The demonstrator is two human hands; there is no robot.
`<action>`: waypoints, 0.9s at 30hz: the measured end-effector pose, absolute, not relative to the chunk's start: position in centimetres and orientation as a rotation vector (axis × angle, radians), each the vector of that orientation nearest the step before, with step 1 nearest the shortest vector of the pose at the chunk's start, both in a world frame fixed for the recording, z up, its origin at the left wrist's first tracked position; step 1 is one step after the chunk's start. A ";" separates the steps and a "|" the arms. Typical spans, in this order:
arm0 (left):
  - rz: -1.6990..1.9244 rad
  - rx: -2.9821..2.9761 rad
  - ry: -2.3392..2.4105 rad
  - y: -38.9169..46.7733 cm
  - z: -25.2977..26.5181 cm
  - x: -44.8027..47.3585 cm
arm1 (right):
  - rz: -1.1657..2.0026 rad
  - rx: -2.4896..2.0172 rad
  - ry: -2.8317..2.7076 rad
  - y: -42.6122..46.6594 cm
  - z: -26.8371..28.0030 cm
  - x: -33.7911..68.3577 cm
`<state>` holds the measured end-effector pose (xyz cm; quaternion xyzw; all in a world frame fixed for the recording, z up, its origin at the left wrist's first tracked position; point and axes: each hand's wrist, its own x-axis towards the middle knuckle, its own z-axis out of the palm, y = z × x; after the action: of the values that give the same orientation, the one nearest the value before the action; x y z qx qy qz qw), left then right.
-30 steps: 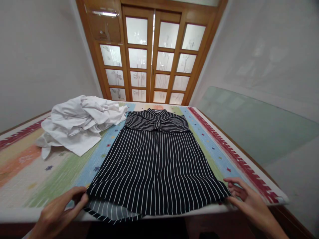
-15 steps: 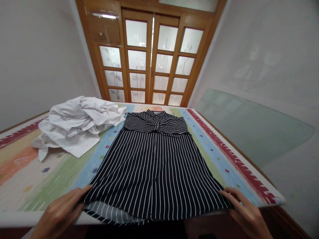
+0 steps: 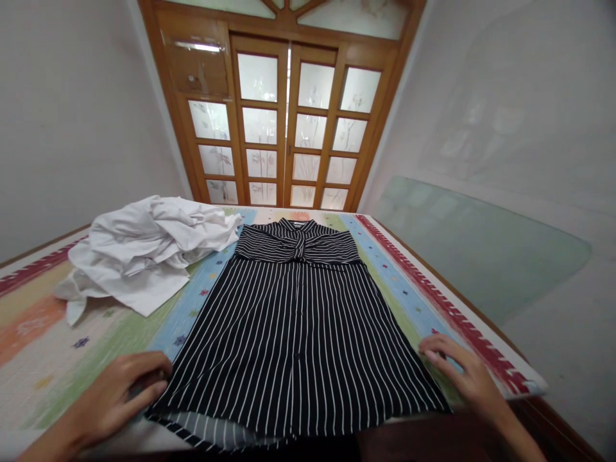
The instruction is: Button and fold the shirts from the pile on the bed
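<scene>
A black shirt with white stripes (image 3: 308,333) lies front up on the bed, its collar away from me and its hem at the near edge. Its sleeves are folded across the chest. At the hem's left, the front edge gapes and shows the paler inside. My left hand (image 3: 118,394) is beside the lower left edge of the shirt, fingers curved and thumb apart, with nothing in it. Near the lower right edge, my right hand (image 3: 455,366) has its fingers loosely bent and holds no cloth. Whether its fingertips touch the shirt is hard to tell.
A crumpled white cloth (image 3: 149,250) lies left of the shirt's upper part. Under both is a colourful striped bedsheet (image 3: 115,346). Walls stand on both sides, with a pale green panel (image 3: 476,244) on the right. Wooden glass-paned doors (image 3: 283,122) stand beyond.
Both hands have let go of the shirt's lower corners and moved slightly up along its sides. The shirt lies much as before. The view has tilted up a little.
</scene>
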<state>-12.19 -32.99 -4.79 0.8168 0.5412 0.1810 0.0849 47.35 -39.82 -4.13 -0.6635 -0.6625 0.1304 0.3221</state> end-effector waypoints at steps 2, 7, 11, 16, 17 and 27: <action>0.513 2.331 1.727 -30.6 -3.2 -11.2 | 0.277 -1.878 -1.675 -37.2 -3.6 47.4; 0.474 2.277 1.851 -23.2 -1.6 -8.5 | 0.344 -1.968 -1.712 -29.9 -3.2 47.8; 0.467 2.318 1.798 -18.6 -1.8 -6.1 | 0.308 -2.067 -1.759 -24.6 -3.4 47.8; 0.283 2.342 1.864 -15.3 -2.2 -4.0 | 0.267 -2.232 -1.751 -20.2 -4.0 47.5; 0.245 2.343 1.902 -14.9 -2.2 -3.8 | 0.244 -2.256 -1.746 -19.6 -4.2 47.5; 0.095 2.240 2.152 -13.0 -2.0 -3.1 | 0.100 -2.344 -1.742 -17.0 -5.1 47.1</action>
<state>-3.13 -13.04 -2.00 0.7207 0.6923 0.0306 0.0170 47.07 -17.02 -5.08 -0.7974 -0.5924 0.0342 0.1095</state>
